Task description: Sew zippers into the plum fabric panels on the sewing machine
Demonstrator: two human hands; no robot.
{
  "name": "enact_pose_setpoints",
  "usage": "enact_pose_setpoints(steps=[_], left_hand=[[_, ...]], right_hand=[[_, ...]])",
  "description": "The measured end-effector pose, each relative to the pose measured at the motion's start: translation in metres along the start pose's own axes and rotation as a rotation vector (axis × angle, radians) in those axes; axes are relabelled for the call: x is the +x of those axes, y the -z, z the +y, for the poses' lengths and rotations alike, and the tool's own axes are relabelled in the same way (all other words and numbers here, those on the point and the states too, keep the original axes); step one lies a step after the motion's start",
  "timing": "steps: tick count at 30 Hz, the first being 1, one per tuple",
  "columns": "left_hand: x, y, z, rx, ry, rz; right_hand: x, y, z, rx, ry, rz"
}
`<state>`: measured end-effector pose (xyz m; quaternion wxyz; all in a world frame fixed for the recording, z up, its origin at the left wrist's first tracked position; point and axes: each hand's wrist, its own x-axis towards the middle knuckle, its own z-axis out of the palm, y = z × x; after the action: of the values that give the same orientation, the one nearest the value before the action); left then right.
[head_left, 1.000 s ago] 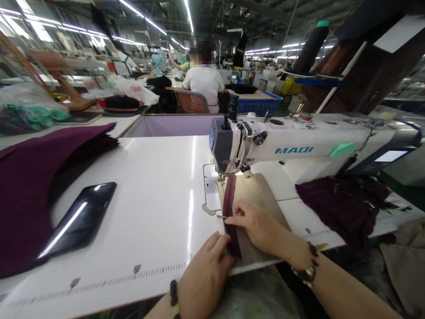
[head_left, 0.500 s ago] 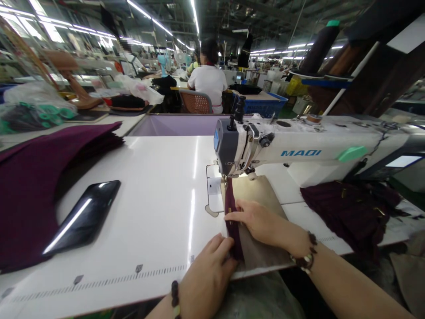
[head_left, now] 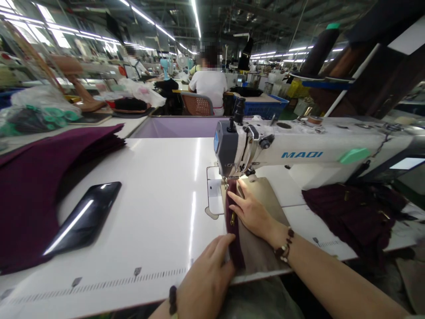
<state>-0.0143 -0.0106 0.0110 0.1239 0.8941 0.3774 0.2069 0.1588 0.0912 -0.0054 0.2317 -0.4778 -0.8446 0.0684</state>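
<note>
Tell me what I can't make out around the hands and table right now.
All in the head view:
- Left hand: its underside is hidden by the hand itself, so its grip on the purple strip is unclear.
- Stitching on the strip: too small.
- Display: washed out, unreadable.
- Purple cloth stack: cut off by the left edge.

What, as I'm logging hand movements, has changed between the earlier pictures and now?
The right hand has moved forward along the maroon strip toward the sewing machine, leaving the metal pull. That pull, which stuck out over the strip's left edge at first, now lies on the strip. The left hand stays at the strip's near end; the phone and machine stay put.
</note>
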Motion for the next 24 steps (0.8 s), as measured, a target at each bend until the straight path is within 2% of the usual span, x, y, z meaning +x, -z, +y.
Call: enact_pose_setpoints(steps=[6, 13, 17, 21, 24], left_hand=[[0.0, 0.003, -0.001, 0.025, -0.002, -0.002], [-0.002, 0.0, 0.003, -0.025, -0.257, 0.014], [-0.004, -0.005, 0.002, -0.044, -0.369, 0.006], [-0.004, -0.009, 0.0, -0.029, -0.383, 0.007], [-0.004, -0.009, 0.0, -0.039, -0.333, -0.059]], right_hand=[[0.0, 0.002, 0.001, 0.003, 0.017, -0.042], [-0.032, 0.007, -0.007, 0.028, 0.023, -0.103], [-0.038, 0.012, -0.012, 0.017, 0.021, -0.149], [-0.036, 0.015, -0.013, 0.007, 0.019, -0.162], [-0.036, 0.014, -0.013, -0.014, 0.018, -0.176]])
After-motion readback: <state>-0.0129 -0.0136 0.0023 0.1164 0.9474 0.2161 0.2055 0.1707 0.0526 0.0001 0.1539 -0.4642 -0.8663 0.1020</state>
